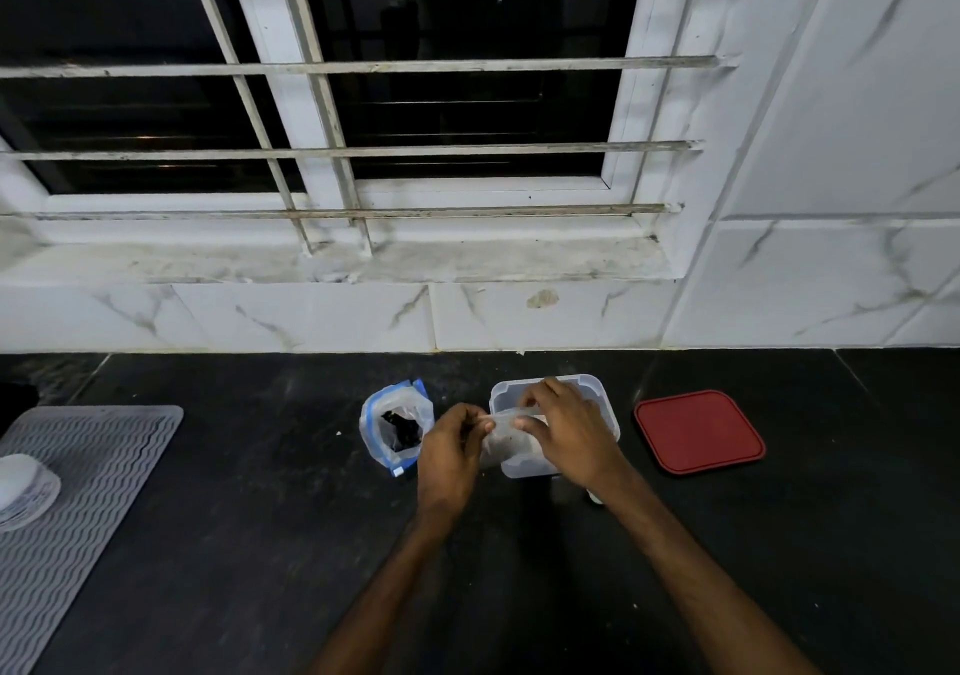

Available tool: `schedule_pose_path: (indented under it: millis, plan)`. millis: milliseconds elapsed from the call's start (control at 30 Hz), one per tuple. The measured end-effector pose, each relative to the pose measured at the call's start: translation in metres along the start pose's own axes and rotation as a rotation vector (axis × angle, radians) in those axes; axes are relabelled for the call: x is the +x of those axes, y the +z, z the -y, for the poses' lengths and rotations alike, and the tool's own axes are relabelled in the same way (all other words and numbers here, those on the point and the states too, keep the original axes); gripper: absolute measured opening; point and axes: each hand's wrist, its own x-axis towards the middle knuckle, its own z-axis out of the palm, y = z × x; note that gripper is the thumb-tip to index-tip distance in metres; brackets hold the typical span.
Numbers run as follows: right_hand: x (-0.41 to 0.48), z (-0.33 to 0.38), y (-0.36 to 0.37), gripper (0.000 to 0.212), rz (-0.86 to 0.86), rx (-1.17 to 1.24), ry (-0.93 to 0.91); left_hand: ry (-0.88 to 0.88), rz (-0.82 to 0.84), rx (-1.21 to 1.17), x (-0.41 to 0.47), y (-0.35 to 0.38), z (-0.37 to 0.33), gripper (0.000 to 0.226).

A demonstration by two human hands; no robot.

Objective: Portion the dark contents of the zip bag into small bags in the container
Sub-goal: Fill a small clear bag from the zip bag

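On the dark bench point(260, 544), the left hand point(449, 448) and right hand point(566, 432) both pinch the top of one small clear bag point(506, 440), over the front of the open container point(605, 406). The hands hide much of it. Just left stands the open zip bag point(374, 430), dark stuff point(402, 430) inside. A red lid point(698, 432) lies right of the container. A grey mat point(78, 492) sits at the bench's left edge.

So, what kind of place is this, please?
Probably a home kitchen: a dark stone counter under a barred window, marble-look wall tiles, and a grey ribbed drying mat at the left.
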Motion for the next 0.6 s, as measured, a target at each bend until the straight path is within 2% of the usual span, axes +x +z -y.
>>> schedule_pose_path:
  millis: [133, 233, 300, 367, 433, 533, 600]
  plan:
    - [0.001, 0.006, -0.003, 0.013, 0.054, 0.073, -0.044, 0.069, 0.044, 0.092, 0.002, 0.005, 0.000, 0.009]
    - [0.004, 0.008, -0.002, 0.008, 0.015, -0.033, -0.046, 0.032, 0.038, 0.093, 0.006, 0.009, 0.000, 0.004]
    - [0.008, 0.004, -0.004, 0.011, 0.053, -0.091, -0.030, -0.011, 0.030, 0.014, 0.006, 0.009, -0.002, 0.003]
    - [0.012, 0.001, -0.006, 0.010, 0.077, 0.041, 0.020, -0.082, 0.069, -0.175, 0.004, 0.009, -0.005, 0.005]
    - [0.011, -0.001, -0.006, 0.006, -0.036, 0.231, 0.080, -0.140, 0.191, -0.357, 0.003, 0.009, -0.008, 0.018]
    - [0.009, 0.000, -0.007, 0.009, -0.059, 0.323, 0.130, -0.180, 0.341, -0.393, 0.004, 0.011, -0.005, 0.030]
    - [0.011, 0.001, -0.007, 0.010, -0.037, 0.347, 0.144, -0.202, 0.357, -0.351, 0.005, 0.012, -0.001, 0.029]
